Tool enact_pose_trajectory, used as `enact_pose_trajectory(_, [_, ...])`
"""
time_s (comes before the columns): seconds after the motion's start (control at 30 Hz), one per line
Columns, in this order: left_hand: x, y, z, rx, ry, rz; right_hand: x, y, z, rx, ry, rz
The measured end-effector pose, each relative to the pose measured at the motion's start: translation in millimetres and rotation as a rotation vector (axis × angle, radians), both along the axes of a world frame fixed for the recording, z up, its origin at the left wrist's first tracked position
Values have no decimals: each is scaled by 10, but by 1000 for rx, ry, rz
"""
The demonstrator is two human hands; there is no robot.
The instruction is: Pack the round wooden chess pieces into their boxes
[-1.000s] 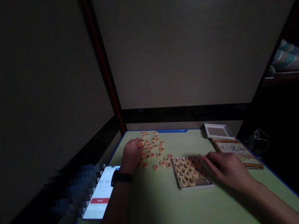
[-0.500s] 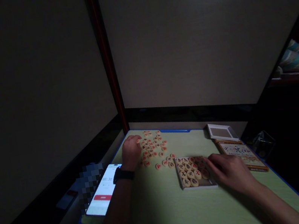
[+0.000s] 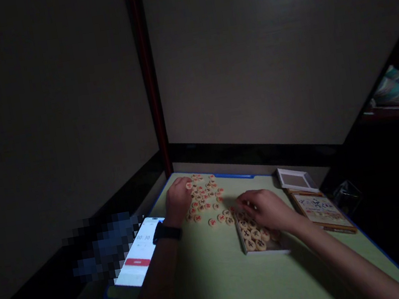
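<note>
My left hand (image 3: pixel 178 201), a dark band on its wrist, pinches a round Chinese chess piece (image 3: pixel 189 186) with a red character at the far left of the table. Below and beside that hand lie several loose chess pieces (image 3: pixel 202 202), marked in red or black. Over the far edge of a shallow open box (image 3: pixel 245 248) is my right hand (image 3: pixel 265 208), its fingers bent and apart with nothing visible in them. Inside the box, black-marked pieces (image 3: pixel 255 234) lie in rows, partly covered by the hand.
A lit phone (image 3: pixel 136 254) showing a timer lies at the table's left edge. At the right are a white box lid (image 3: pixel 296 179) and a flat printed case (image 3: pixel 322 208). The green table (image 3: pixel 213 275) has a blue rim; walls stand behind and to the left.
My right hand has moved left and away from me, from the box's right side to above its far edge. My left hand has shifted slightly, still with the piece.
</note>
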State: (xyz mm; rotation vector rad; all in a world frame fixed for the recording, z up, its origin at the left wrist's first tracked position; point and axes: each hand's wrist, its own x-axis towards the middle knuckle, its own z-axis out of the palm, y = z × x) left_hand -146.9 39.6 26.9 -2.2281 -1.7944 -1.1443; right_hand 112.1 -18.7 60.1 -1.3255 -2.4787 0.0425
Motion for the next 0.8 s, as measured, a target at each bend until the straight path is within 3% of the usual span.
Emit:
enact_pose_trajectory(0.17, [12,5,15,-14,-24,-15,-652,582,0,-77,-233,12])
enact_pose_trajectory(0.3, [23,1,13,-18,-54,-37,-961,804,-113,-84,-301,-23])
enact_pose_trajectory(0.6, [101,-28,9,-70,-76,-43,-1031,881,-246,-121,-341,-18])
enact_pose_trajectory(0.8, [131,-30,39,-88,-290,-109,-898,834,-273,-95,-222,48])
